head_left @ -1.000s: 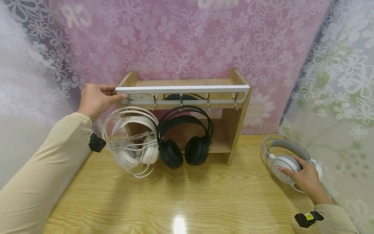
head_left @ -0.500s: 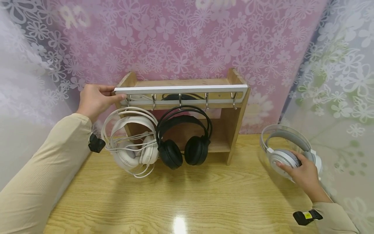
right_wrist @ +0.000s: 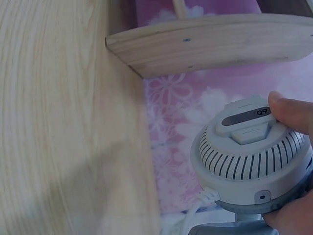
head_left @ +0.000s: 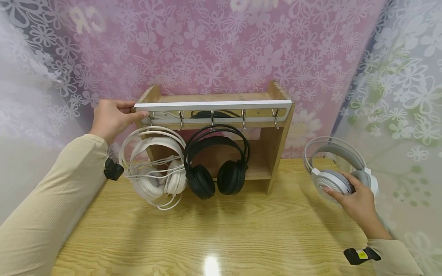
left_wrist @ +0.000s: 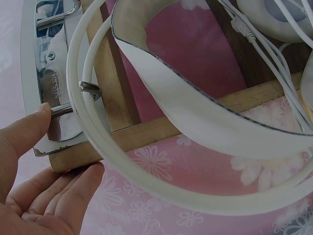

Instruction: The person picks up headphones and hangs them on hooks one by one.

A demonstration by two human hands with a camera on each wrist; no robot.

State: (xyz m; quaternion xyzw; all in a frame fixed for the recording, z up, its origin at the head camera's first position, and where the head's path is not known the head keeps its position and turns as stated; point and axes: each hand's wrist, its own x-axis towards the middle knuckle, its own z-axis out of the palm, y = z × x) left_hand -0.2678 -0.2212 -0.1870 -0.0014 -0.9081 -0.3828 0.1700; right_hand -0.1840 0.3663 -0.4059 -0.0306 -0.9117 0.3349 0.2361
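Note:
At the left end of the wooden hook rack (head_left: pixel 280 153), my left hand (head_left: pixel 112 119) grips the corner, thumb on the front strip beside a hook and fingers behind. White headphones (head_left: pixel 177 180) with a looped cable hang from the leftmost hook, and black headphones (head_left: pixel 201 182) hang from the middle one. Off to the right, my right hand (head_left: pixel 360 205) holds grey-and-white headphones (head_left: pixel 329 183) by an ear cup, headband upward. The right wrist view shows thumb and fingers around that slotted ear cup (right_wrist: pixel 249 166); its far side is hidden.
Two bare metal hooks (head_left: pixel 276 119) are on the right part of the rack's strip. The rack stands on a wood-grain table (head_left: pixel 221 234) against a pink flowered backdrop (head_left: pixel 221 50). A pale flowered curtain (head_left: pixel 407 172) runs close along the right side.
My right hand has raised the grey-and-white headphones off the table and shifted them slightly left. The left hand keeps its grip on the rack, and the hanging headphones stay in place.

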